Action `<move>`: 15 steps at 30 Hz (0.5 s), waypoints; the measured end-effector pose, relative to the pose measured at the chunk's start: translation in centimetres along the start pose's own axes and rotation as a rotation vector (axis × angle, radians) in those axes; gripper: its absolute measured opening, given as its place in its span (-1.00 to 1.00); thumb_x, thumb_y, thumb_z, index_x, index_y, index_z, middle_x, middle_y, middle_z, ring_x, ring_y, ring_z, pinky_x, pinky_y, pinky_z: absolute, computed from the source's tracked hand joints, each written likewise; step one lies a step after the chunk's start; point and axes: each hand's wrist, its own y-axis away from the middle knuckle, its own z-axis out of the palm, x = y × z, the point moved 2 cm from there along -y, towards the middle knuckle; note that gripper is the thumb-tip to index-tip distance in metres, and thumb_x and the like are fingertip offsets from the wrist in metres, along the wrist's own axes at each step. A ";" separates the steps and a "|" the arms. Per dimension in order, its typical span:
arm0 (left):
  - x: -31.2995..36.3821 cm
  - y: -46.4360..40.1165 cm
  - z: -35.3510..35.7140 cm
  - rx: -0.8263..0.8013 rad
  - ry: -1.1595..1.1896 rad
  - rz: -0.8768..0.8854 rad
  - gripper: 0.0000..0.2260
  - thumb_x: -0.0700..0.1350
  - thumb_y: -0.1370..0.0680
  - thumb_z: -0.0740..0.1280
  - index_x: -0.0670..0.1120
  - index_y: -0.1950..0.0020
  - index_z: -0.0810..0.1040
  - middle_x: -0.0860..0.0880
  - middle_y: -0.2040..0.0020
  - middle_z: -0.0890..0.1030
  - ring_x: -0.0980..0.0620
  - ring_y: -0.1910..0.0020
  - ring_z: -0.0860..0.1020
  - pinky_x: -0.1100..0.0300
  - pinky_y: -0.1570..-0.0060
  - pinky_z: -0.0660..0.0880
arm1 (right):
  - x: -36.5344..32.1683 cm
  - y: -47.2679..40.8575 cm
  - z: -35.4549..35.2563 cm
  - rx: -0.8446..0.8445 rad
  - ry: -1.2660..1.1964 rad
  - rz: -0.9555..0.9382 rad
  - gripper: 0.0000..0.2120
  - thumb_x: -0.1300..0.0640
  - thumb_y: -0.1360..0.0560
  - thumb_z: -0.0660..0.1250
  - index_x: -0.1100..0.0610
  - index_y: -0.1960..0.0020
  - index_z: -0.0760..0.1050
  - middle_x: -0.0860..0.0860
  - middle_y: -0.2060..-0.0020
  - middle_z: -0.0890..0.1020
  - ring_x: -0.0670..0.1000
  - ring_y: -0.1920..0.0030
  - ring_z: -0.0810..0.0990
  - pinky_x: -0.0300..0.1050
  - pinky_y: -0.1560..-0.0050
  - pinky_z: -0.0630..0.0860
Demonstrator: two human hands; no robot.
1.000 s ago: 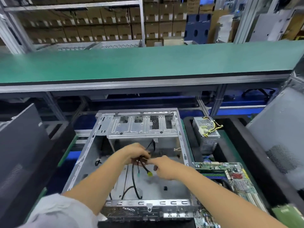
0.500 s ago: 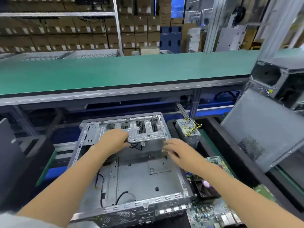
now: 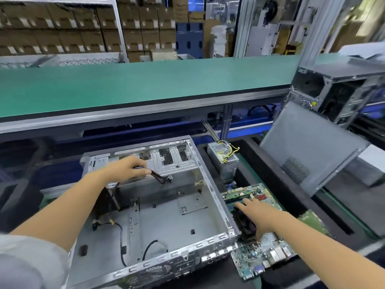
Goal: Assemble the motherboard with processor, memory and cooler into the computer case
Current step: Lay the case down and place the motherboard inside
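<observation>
An open grey computer case [image 3: 166, 222] lies on its side in front of me, its floor bare but for a few loose black cables. My left hand [image 3: 127, 170] is at the drive cage at the case's far end and pinches a black cable bundle [image 3: 159, 178], holding it up off the floor. Just right of the case lies the green motherboard [image 3: 262, 251] with memory sticks and a black cooler fan [image 3: 244, 222]. My right hand [image 3: 258, 213] reaches over the board with fingers spread, resting on the cooler.
A silver power supply [image 3: 224, 161] with yellow wires stands behind the motherboard. A grey side panel [image 3: 308, 147] leans at the right, with another case [image 3: 337, 92] above it. A long green conveyor shelf [image 3: 145, 86] runs across the back. A black tray edge [image 3: 291, 197] borders the board.
My right hand left the case's right wall and moved right and down onto the motherboard's cooler. My left hand stayed at the drive cage, lifting the cable. The camera swung slightly right.
</observation>
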 end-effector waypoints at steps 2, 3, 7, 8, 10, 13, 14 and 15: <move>-0.6 0.3 0.7 0.058 0.017 -0.018 -0.71 0.06 -0.57 0.28 -0.07 0.26 0.52 0.03 0.40 0.37 0.11 0.43 0.30 0.24 0.35 0.23 | 0.1 0.0 -0.3 -0.012 -0.025 0.000 0.14 0.08 -0.23 0.61 0.03 -0.55 -0.09 0.11 -0.46 0.15 0.18 -0.44 0.17 0.08 -0.30 0.37; -0.7 0.3 1.0 0.070 0.018 -0.025 -0.70 0.07 -0.58 0.27 -0.08 0.26 0.50 0.02 0.40 0.36 0.09 0.43 0.30 0.22 0.35 0.23 | 0.3 0.1 -0.5 -0.018 -0.041 0.000 0.13 0.10 -0.24 0.61 0.02 -0.55 -0.09 0.11 -0.46 0.15 0.18 -0.44 0.16 0.09 -0.29 0.38; -0.7 0.2 0.8 0.056 0.032 -0.057 -0.65 0.09 -0.58 0.27 -0.18 0.19 0.53 0.00 0.39 0.36 0.10 0.42 0.31 0.24 0.34 0.25 | 1.0 1.0 -2.1 0.001 -0.045 0.001 0.12 0.10 -0.23 0.61 0.01 -0.53 -0.06 0.10 -0.42 0.20 0.16 -0.40 0.21 0.05 -0.26 0.38; -0.7 0.3 0.8 0.051 0.039 -0.066 -0.64 0.10 -0.57 0.27 -0.20 0.18 0.52 -0.01 0.38 0.35 0.09 0.41 0.30 0.24 0.33 0.25 | 1.3 1.3 -2.8 0.013 -0.057 0.006 0.10 0.10 -0.23 0.61 0.00 -0.53 -0.05 0.10 -0.41 0.21 0.15 -0.40 0.21 0.04 -0.25 0.38; -0.7 0.4 0.8 0.042 0.057 -0.079 -0.60 0.13 -0.57 0.26 -0.23 0.17 0.50 -0.03 0.37 0.34 0.06 0.39 0.29 0.23 0.31 0.26 | 2.0 2.0 -4.5 0.034 -0.069 0.014 0.08 0.09 -0.24 0.61 -0.01 -0.52 -0.03 0.08 -0.40 0.21 0.13 -0.40 0.22 0.04 -0.24 0.40; -0.4 0.9 0.9 0.053 0.080 -0.082 -0.59 0.11 -0.58 0.26 -0.26 0.15 0.49 -0.02 0.37 0.33 0.08 0.40 0.28 0.28 0.34 0.24 | 3.0 3.6 -7.5 0.046 -0.056 0.021 0.07 0.09 -0.23 0.61 0.00 -0.51 -0.01 0.07 -0.37 0.23 0.13 -0.38 0.23 0.09 -0.27 0.38; -0.3 1.1 0.9 0.053 0.089 -0.073 -0.61 0.09 -0.58 0.26 -0.25 0.15 0.49 -0.02 0.37 0.34 0.08 0.39 0.29 0.28 0.33 0.24 | 3.2 4.1 -8.5 0.055 -0.047 0.021 0.06 0.09 -0.23 0.61 0.01 -0.51 -0.01 0.07 -0.36 0.24 0.13 -0.36 0.24 0.10 -0.27 0.38; -0.2 1.3 0.9 0.048 0.112 -0.062 -0.64 0.07 -0.58 0.26 -0.23 0.16 0.50 -0.03 0.35 0.37 0.08 0.36 0.31 0.25 0.29 0.27 | 3.4 4.8 -9.6 0.053 -0.036 0.026 0.06 0.09 -0.23 0.61 0.01 -0.51 -0.01 0.07 -0.35 0.25 0.13 -0.35 0.25 0.10 -0.26 0.37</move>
